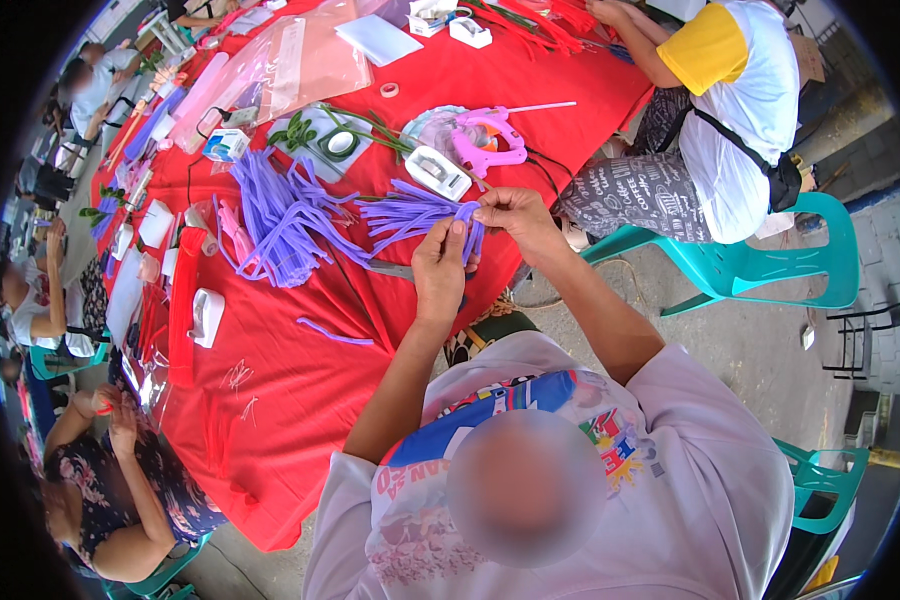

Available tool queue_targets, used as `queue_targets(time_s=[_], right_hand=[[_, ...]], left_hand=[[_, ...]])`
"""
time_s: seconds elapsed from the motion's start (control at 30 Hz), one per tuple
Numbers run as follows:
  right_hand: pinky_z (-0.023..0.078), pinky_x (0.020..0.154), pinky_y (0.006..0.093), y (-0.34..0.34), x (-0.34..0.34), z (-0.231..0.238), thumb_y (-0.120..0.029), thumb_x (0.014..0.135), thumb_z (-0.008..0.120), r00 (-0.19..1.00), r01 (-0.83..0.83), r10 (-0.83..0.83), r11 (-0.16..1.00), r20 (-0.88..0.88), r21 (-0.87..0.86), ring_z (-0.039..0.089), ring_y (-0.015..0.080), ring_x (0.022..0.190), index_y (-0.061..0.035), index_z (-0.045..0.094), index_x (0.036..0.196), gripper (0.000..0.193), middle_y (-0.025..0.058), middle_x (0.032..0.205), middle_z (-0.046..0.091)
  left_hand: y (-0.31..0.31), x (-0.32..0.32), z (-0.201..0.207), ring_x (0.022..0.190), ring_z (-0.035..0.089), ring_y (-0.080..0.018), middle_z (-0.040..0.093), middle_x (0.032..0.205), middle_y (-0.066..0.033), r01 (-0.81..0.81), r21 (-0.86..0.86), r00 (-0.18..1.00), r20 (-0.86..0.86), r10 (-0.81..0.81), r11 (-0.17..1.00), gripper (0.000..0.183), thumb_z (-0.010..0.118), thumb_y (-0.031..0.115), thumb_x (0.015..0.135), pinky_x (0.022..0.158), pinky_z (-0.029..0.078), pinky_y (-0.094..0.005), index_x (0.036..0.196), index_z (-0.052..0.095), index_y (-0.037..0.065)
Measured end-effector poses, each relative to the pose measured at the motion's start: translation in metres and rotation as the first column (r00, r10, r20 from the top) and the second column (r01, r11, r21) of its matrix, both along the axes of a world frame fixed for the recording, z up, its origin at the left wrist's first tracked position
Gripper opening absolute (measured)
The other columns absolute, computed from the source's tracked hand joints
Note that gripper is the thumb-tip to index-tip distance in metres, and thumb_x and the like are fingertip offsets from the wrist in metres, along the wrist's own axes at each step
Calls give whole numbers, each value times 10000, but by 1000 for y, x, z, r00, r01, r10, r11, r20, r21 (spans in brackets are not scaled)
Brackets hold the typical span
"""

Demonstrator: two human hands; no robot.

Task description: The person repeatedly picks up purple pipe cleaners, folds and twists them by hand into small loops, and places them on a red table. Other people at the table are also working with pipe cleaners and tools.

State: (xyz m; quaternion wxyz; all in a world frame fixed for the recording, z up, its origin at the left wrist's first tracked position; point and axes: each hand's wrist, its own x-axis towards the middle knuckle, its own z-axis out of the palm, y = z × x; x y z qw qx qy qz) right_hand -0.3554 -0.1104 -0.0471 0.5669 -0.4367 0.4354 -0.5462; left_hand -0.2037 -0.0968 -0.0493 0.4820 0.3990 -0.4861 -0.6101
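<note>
At the table's near right edge, both hands grip the end of a bunch of purple pipe cleaners [405, 212], whose loose ends fan out to the left. My left hand [440, 268] is closed on the bunch from below, thumb up. My right hand [515, 218] pinches its right end with thumb and fingertips. A grey metal blade [390, 268] shows beside my left hand; the rest of that tool is hidden. Further left lies a larger loose pile of purple pipe cleaners [280, 220]. One single purple pipe cleaner [335, 332] lies apart on the cloth.
A pink glue gun [492, 142] and a white plastic holder [437, 173] sit just beyond my hands. Green leaf stems [295, 133] lie further back on the red tablecloth [300, 400]. To the right, a co-worker [730, 120] sits on a green chair [760, 262].
</note>
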Motion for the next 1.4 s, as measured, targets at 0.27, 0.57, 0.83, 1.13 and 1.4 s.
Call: queue_targets(time_s=[0.27, 0.57, 0.83, 1.13, 1.4], right_hand=[[441, 635, 228, 2, 13, 0, -55, 794, 667, 1000, 16, -16, 1000, -11, -13, 552, 78, 693, -17, 647, 850, 70, 5, 770, 617], [478, 659, 243, 0, 25, 1, 10, 767, 665, 999, 27, -28, 999, -23, -23, 576, 102, 699, 19, 647, 822, 58, 40, 765, 627], [456, 640, 235, -4, 49, -8, -5, 774, 670, 990, 88, -86, 996, -109, 17, 564, 90, 689, 9, 643, 828, 62, 35, 759, 629], [460, 584, 237, -11, 77, -3, -49, 781, 683, 988, -157, 156, 987, 21, 44, 563, 94, 636, 11, 659, 804, 68, 42, 715, 630], [446, 584, 232, -14, 90, 3, -73, 792, 683, 991, -127, 128, 991, -30, 38, 548, 76, 652, -8, 669, 810, 68, 25, 708, 624]], left_hand=[[1, 25, 8, 648, 562, -61, 595, 728, -12, 104, 116, 987, 111, -117, 988, 238, 538, 209, 934, 612, 523, -227, 934, 642, -5], [-1, 37, 4, 685, 614, -90, 643, 764, -33, 121, 118, 977, 162, -139, 986, 232, 567, 211, 916, 626, 509, -221, 911, 656, -3], [7, 43, 11, 810, 648, -178, 648, 907, -107, 69, 343, 997, 10, -77, 937, 298, 512, 281, 942, 679, 529, -299, 1052, 591, 15], [21, 69, -2, 626, 517, -101, 501, 704, -16, -84, 216, 996, 16, 83, 973, 283, 488, 242, 958, 615, 529, -269, 947, 604, -17], [23, 79, 3, 609, 543, -93, 524, 690, -9, -96, 249, 995, -7, 101, 964, 263, 493, 206, 955, 570, 520, -241, 901, 622, -17]])
